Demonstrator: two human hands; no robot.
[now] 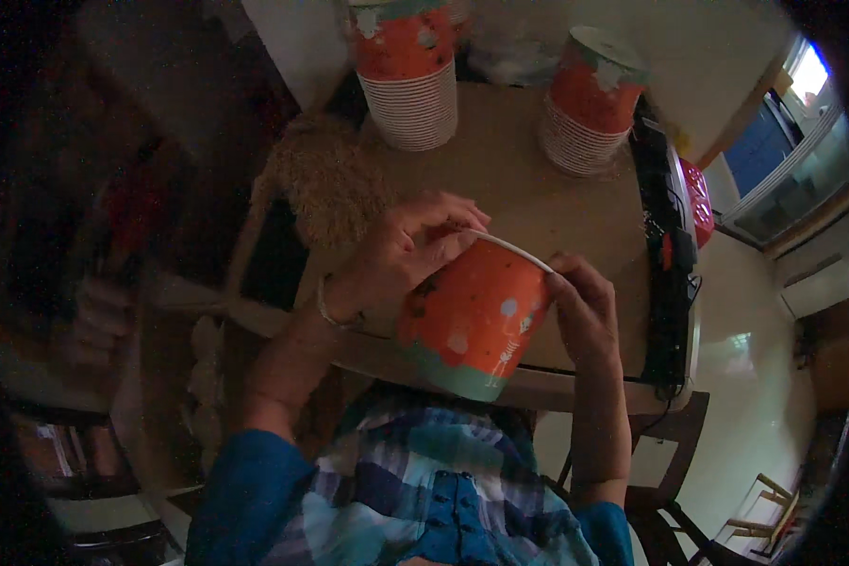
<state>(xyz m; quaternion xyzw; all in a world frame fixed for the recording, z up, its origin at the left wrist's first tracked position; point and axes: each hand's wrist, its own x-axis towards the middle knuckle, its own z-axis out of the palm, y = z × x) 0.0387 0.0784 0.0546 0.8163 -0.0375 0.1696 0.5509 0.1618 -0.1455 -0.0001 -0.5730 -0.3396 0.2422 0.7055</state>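
An orange paper bucket (476, 316) with a green band at its base and a white rolled rim is tilted in front of my chest, its mouth facing away from me. My left hand (420, 245) grips the rim on the left, thumb on the outside and fingers bent over the edge. On the right side of the rim, my right hand (585, 302) pinches the edge between thumb and fingers. The inside of the bucket is hidden from this view.
Two stacks of nested orange buckets, one at the far middle (410, 108) and one at the far right (594, 99), stand upside down on the cardboard-covered table (509, 141). A heap of brown fibre (330, 179) lies left. Cables (674, 250) run along the right edge.
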